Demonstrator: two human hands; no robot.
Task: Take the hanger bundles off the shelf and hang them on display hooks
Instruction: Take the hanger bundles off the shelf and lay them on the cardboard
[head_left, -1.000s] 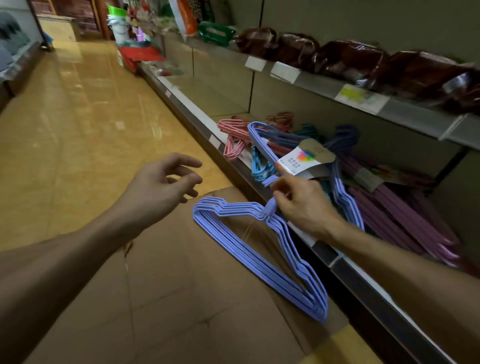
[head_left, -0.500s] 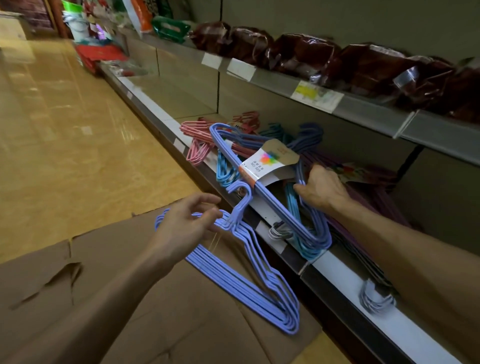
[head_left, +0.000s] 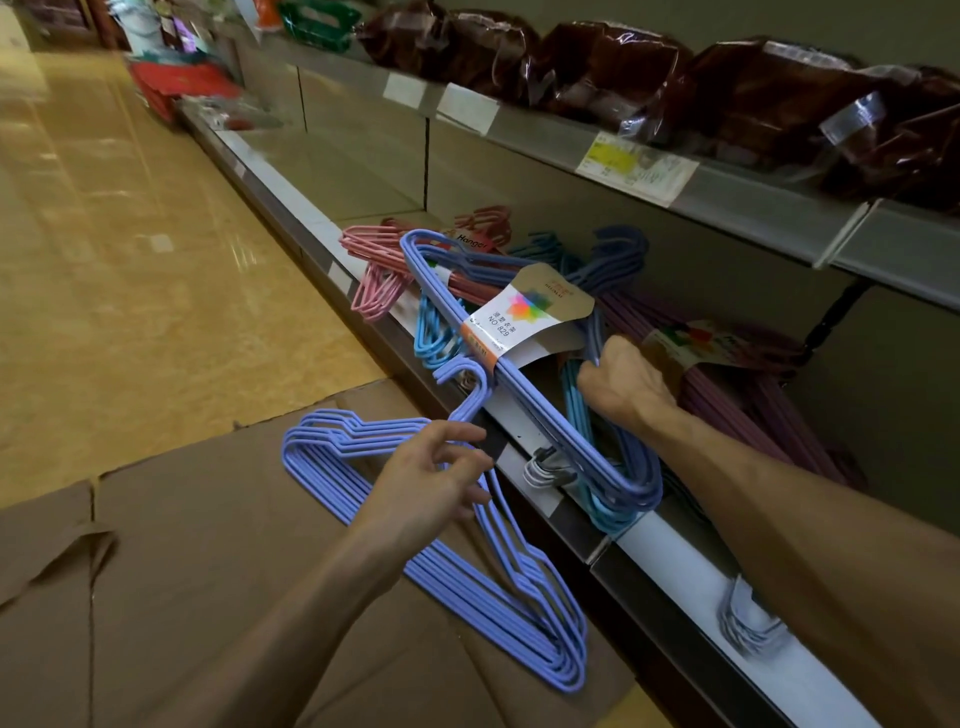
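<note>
Left hand (head_left: 434, 483) pinches the neck of the loose periwinkle hanger bundle (head_left: 467, 582), which hangs over the cardboard (head_left: 208, 545) just below the shelf (head_left: 524, 431) edge. Right hand (head_left: 626, 387) curls round the labelled blue bundle (head_left: 524, 374), which lies on the shelf among pink, teal and purple hangers.

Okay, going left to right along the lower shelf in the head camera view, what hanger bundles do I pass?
Pink hanger bundle → periwinkle bundle with the paper label, gripped by the right hand → purple bundle. The light blue hangers lie tangled underneath, so their place is unclear.
</note>
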